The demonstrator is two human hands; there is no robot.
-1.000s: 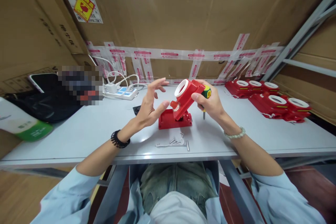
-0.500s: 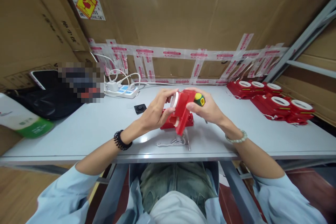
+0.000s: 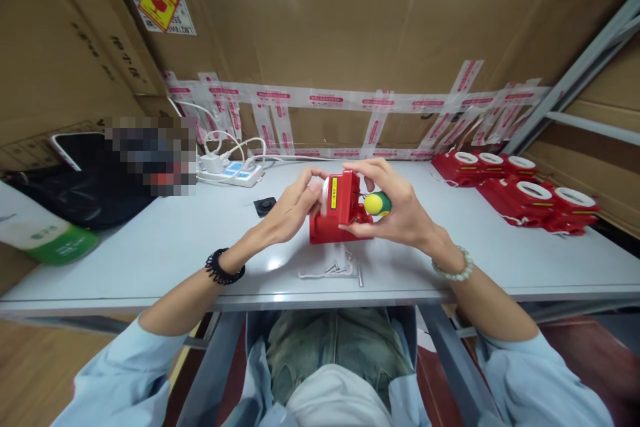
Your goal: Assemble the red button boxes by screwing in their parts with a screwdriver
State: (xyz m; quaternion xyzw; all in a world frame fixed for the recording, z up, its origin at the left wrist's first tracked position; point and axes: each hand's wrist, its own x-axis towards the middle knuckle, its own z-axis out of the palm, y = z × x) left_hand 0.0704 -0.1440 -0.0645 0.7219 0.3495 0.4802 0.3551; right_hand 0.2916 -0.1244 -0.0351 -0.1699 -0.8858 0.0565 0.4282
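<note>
Both my hands hold a red housing with a white ring and a yellow label [image 3: 341, 195] above the middle of the table. My left hand [image 3: 295, 205] grips its white-ring side. My right hand [image 3: 403, 207] has fingers on its top and bottom edges, and a green and yellow screwdriver handle [image 3: 377, 204] rests in the same hand. Behind and below the housing, another red part [image 3: 330, 232] lies on the table, partly hidden. Nearer the table's front edge are several silver screws [image 3: 336, 268], a white cord [image 3: 313, 275] and a small metal pin [image 3: 361, 276].
Several red housings with white rings [image 3: 533, 197] stand at the right. A small black square part [image 3: 265, 206] lies left of my hands. Further left are a white power strip [image 3: 240, 174], a phone [image 3: 80, 150], a black bag and a green-white package [image 3: 65, 243].
The red housing has turned, so its yellow label now shows. My right hand has shifted its grip to the housing's edges, and the screwdriver handle has moved slightly down.
</note>
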